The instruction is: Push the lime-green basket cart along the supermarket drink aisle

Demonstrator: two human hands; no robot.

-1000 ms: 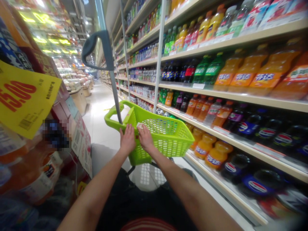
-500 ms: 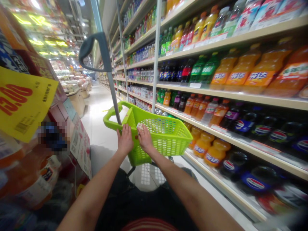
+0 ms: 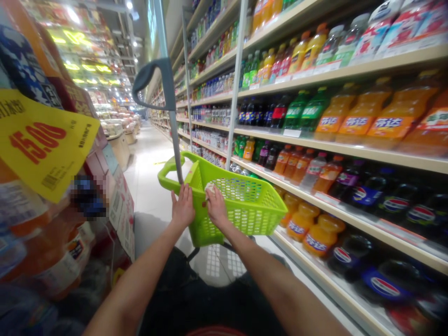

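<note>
A lime-green plastic shopping basket (image 3: 252,219) with perforated walls stands on the floor in front of me. From its left end rises a metal pole with a grey pull handle (image 3: 170,88). My left hand (image 3: 183,207) lies open against the basket's near left side, its fingers pointing up beside the foot of the pole. My right hand (image 3: 217,207) is closed around a whitish crumpled cloth (image 3: 210,187) at the basket's near rim. Whether it is cloth or tissue is hard to tell. The inside of the basket shows only in part.
Shelves of soft drink bottles (image 3: 362,114) run along the right side. Stacked cartons and large bottles crowd the left, with a yellow price sign (image 3: 45,140) in front. A pale tiled aisle (image 3: 145,172) stretches ahead between them.
The view has shifted, so the basket and shelves sit slightly farther right and lower. My right hand has stayed at the rim with the cloth, and my left hand still rests on the basket.
</note>
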